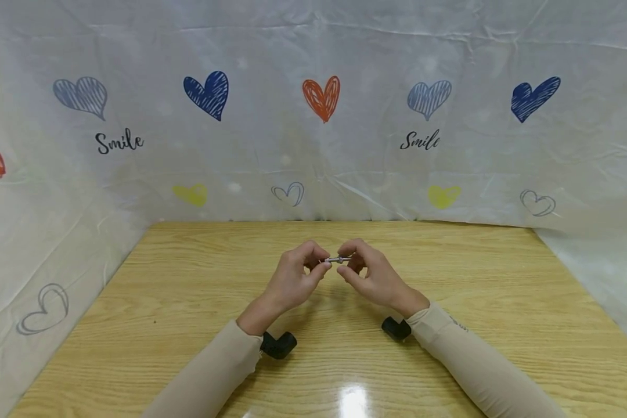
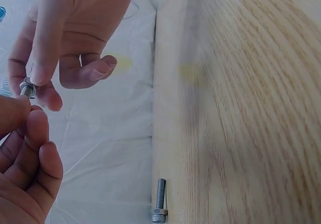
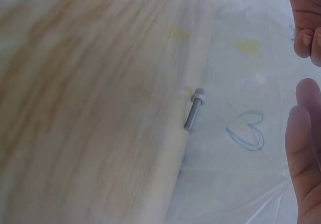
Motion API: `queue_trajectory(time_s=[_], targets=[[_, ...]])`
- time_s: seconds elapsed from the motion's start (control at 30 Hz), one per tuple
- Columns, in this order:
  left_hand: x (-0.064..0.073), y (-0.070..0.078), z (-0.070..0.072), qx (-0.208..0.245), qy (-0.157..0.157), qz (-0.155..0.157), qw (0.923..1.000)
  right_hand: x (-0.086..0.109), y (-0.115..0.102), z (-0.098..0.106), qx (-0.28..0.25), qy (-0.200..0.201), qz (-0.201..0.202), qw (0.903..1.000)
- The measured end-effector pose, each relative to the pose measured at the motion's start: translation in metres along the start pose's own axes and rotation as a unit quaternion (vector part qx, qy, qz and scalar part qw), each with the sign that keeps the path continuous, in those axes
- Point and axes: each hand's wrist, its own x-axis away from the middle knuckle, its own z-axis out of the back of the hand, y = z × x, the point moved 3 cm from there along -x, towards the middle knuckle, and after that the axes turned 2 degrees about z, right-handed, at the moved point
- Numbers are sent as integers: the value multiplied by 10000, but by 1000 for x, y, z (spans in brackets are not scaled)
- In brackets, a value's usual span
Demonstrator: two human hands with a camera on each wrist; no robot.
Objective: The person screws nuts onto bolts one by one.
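Note:
In the head view both hands meet over the middle of the table around a small metal bolt [image 1: 332,260]. My left hand [image 1: 295,275] pinches one end of it between thumb and fingers. A hex nut [image 2: 27,87] sits on the bolt's thread. My right hand [image 1: 372,275] has curled fingers around this nut, thumb and fingertips right at it in the left wrist view. Another bolt [image 2: 160,199], with a nut close to its head, lies on the table in both wrist views; the head view does not show it.
The wooden table [image 1: 188,302] runs back to a pale sheet [image 1: 256,133] printed with hearts and "Smile". More sheeting hangs along the left and right sides. Black wrist mounts [image 1: 279,346] stick out under both sleeves.

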Motion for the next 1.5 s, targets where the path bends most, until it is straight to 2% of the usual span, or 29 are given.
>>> queue_trajectory(time_s=[0.1,0.2,0.37,0.47,0.67,0.8,1.03,1.33,1.5], targets=[[0,-1,0,16,5,20,10000,-1,-1,-1,2,0,108,9999],[0,0,-1,13,12,17,10000,-4,-17,2,135,-19,124,9998],[0,1,-1,14,-10,21,10000,-7,-39,8,246,-108,-143,9995],[0,-1,0,-22,5,26,10000,-6,-36,7,193,-108,-260,9994],[0,-1,0,-49,5,-7,10000,-1,-10,-1,-1,32,42,10000],[0,0,0,-15,-17,-4,10000,0,0,-2,-1,-44,-86,10000],[1,0,-1,5,-20,-18,10000,1,3,0,28,-93,-297,9995],[0,0,0,-2,-11,-45,10000,1,2,-2,-145,-45,113,9998],[1,1,-1,32,-76,-48,10000,0,2,-1,-3,-151,-119,9998]])
